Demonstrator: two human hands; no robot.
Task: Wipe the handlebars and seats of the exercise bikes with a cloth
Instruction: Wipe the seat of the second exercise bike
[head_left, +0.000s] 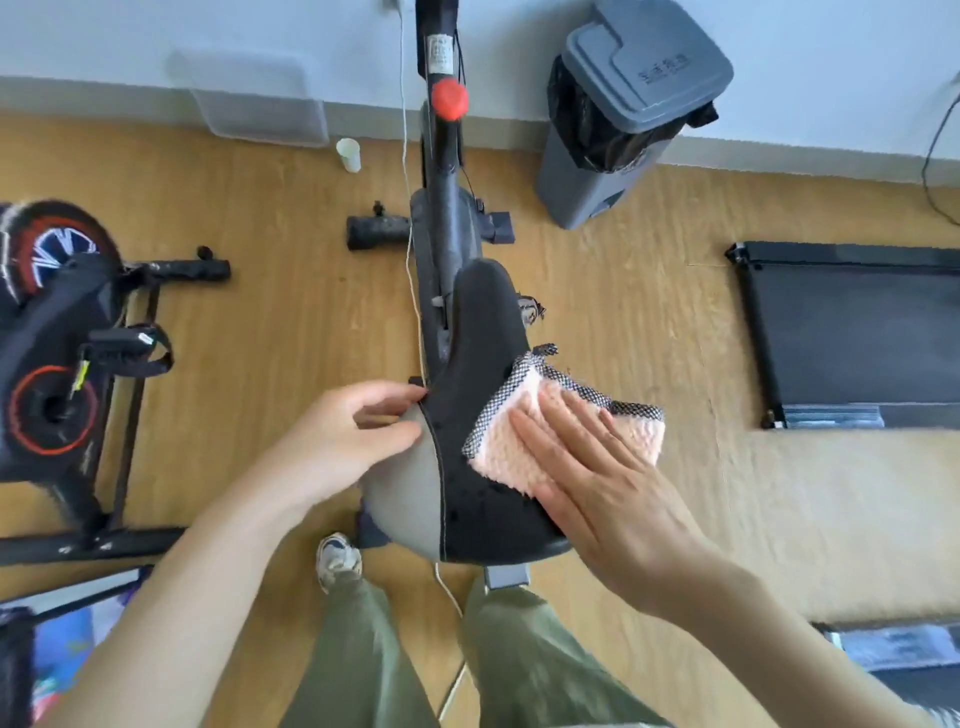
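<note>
A black and grey bike seat (478, 364) stands right below me, its nose pointing away. A pink fluffy cloth (511, 454) with a checked border lies on the seat's right side. My right hand (602, 483) presses flat on the cloth, fingers stretched out and together. My left hand (358, 431) grips the seat's left edge, thumb and fingers curled around the grey side. The bike's frame (441, 208) runs away from me to a red knob (449, 100). The handlebars are out of view.
A second exercise bike (57, 364) stands at the left. A grey lidded bin (623, 119) sits by the wall at the right, a treadmill (852, 332) further right. A white cup (349, 154) and a clear box (254, 98) lie by the wall. A thin cord (408, 218) hangs along the frame.
</note>
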